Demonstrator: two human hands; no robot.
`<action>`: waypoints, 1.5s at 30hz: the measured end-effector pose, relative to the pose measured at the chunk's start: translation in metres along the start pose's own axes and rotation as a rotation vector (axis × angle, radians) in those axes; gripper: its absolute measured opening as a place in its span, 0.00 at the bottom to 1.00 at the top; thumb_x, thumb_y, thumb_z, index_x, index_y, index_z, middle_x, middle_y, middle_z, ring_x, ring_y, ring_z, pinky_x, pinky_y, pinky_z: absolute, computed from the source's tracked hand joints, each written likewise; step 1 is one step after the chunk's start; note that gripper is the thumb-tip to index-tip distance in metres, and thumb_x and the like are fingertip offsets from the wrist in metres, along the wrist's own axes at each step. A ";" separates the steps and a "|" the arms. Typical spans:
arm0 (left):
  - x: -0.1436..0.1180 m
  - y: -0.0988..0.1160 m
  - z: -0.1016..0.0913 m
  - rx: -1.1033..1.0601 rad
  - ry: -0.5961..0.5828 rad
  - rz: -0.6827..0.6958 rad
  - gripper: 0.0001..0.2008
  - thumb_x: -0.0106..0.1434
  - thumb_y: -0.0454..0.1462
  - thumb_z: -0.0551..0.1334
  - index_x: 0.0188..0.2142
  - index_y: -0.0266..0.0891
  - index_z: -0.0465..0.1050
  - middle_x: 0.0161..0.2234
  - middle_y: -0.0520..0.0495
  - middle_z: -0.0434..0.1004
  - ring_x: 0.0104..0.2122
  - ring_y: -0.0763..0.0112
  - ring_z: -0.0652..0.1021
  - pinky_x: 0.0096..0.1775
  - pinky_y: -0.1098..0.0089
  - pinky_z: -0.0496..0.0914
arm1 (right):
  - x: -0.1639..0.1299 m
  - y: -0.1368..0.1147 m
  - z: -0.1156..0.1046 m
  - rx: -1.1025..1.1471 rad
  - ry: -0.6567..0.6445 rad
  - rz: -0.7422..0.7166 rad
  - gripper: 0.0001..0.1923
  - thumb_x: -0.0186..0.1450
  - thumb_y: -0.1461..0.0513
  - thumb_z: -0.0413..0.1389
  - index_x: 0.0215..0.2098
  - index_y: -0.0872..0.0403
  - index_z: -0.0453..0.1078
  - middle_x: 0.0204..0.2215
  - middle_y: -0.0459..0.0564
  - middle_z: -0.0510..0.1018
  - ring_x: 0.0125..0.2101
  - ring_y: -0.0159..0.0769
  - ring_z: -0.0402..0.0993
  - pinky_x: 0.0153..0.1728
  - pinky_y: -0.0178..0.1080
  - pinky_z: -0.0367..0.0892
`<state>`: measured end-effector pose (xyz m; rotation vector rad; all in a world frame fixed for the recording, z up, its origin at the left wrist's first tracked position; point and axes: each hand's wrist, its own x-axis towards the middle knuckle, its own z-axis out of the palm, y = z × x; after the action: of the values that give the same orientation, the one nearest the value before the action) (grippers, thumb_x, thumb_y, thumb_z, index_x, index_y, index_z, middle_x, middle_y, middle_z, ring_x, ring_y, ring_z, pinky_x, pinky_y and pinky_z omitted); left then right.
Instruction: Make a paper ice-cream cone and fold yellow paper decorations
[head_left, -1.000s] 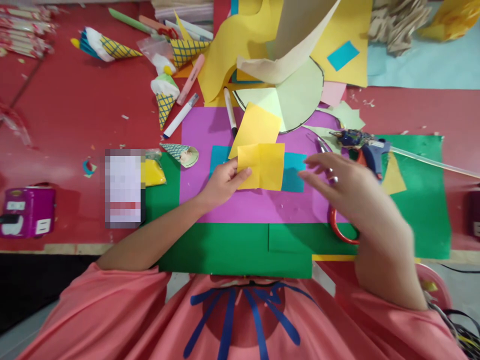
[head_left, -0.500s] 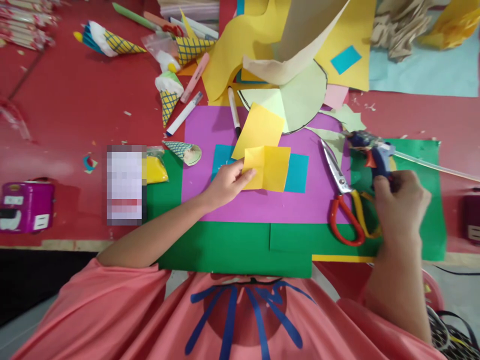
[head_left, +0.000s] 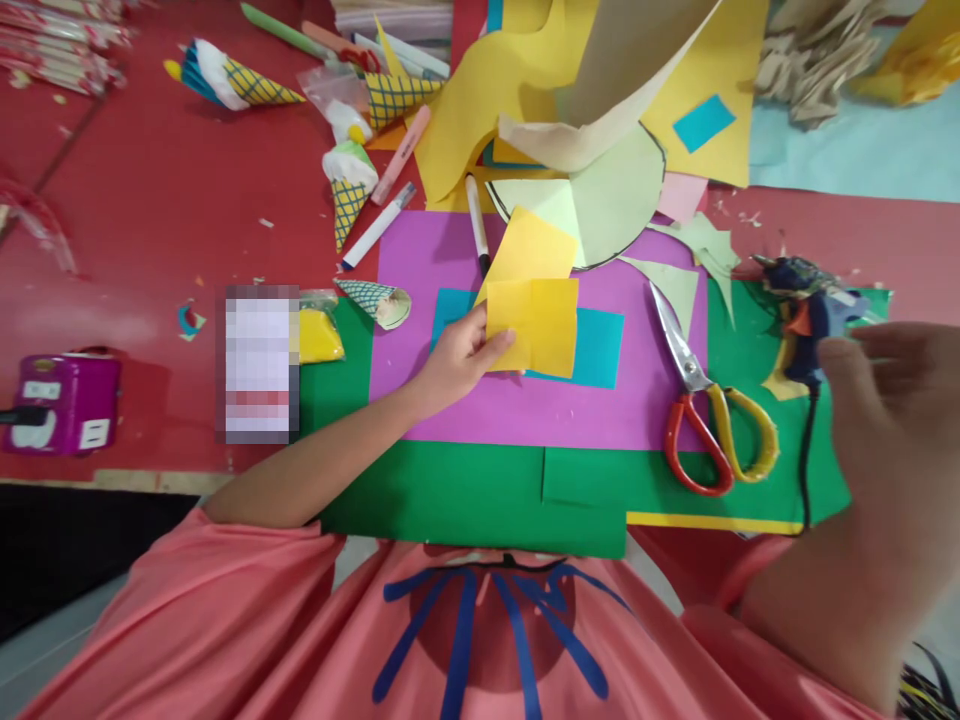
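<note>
My left hand (head_left: 469,350) pinches a creased yellow paper piece (head_left: 536,325) between thumb and fingers, above a blue paper rectangle (head_left: 600,350) and purple paper. Just behind is another yellow paper piece (head_left: 532,245). At the right, my right hand (head_left: 892,420) is beside a blue glue gun (head_left: 814,310), which lies on green paper with its cord hanging down. Motion smears the right fingers, so their grip is unclear. Scissors (head_left: 694,375) with red and yellow handles lie to the left of the glue gun. A black-capped marker (head_left: 478,220) rests near the yellow paper.
Paper cones (head_left: 379,303) and decorated ice-cream cones (head_left: 349,190) lie at the left. A phone-like blurred rectangle (head_left: 259,365) and a purple box (head_left: 64,405) are nearer the left edge. Pale green cut paper (head_left: 619,200) and crumpled brown paper (head_left: 814,60) lie farther back.
My right hand has moved right, off the glue gun's handle, and the gun has shifted right. The yellow paper in my left hand is raised slightly and looks flatter.
</note>
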<state>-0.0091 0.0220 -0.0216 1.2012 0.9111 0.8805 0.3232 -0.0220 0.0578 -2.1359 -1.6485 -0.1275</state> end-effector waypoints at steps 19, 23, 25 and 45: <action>0.000 -0.002 -0.005 0.147 0.099 0.031 0.23 0.64 0.52 0.59 0.51 0.41 0.63 0.45 0.43 0.79 0.34 0.67 0.82 0.25 0.75 0.76 | -0.030 -0.066 0.079 1.209 -0.500 0.271 0.07 0.65 0.61 0.56 0.29 0.53 0.69 0.24 0.44 0.75 0.21 0.27 0.70 0.23 0.32 0.67; -0.002 -0.003 -0.005 0.289 0.132 0.077 0.21 0.65 0.51 0.58 0.49 0.40 0.66 0.37 0.46 0.79 0.30 0.70 0.80 0.26 0.74 0.75 | -0.023 -0.079 0.076 1.292 -0.685 0.331 0.06 0.64 0.58 0.58 0.37 0.52 0.71 0.28 0.46 0.76 0.23 0.30 0.73 0.23 0.34 0.69; -0.003 -0.003 -0.005 0.367 0.153 0.111 0.20 0.65 0.51 0.58 0.48 0.40 0.67 0.33 0.48 0.79 0.30 0.69 0.80 0.28 0.73 0.75 | -0.022 -0.097 0.076 1.288 -0.812 0.273 0.12 0.62 0.56 0.60 0.41 0.52 0.70 0.30 0.46 0.77 0.23 0.30 0.74 0.24 0.35 0.70; -0.006 0.005 -0.003 0.322 0.179 0.107 0.19 0.64 0.48 0.62 0.48 0.39 0.74 0.39 0.47 0.83 0.31 0.69 0.83 0.34 0.72 0.79 | -0.020 -0.139 0.107 1.513 -0.952 0.261 0.10 0.60 0.58 0.62 0.31 0.57 0.72 0.21 0.44 0.75 0.16 0.25 0.68 0.14 0.30 0.65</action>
<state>-0.0150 0.0180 -0.0163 1.4746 1.1742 0.9626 0.1662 0.0295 -0.0062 -1.0635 -1.0162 1.7880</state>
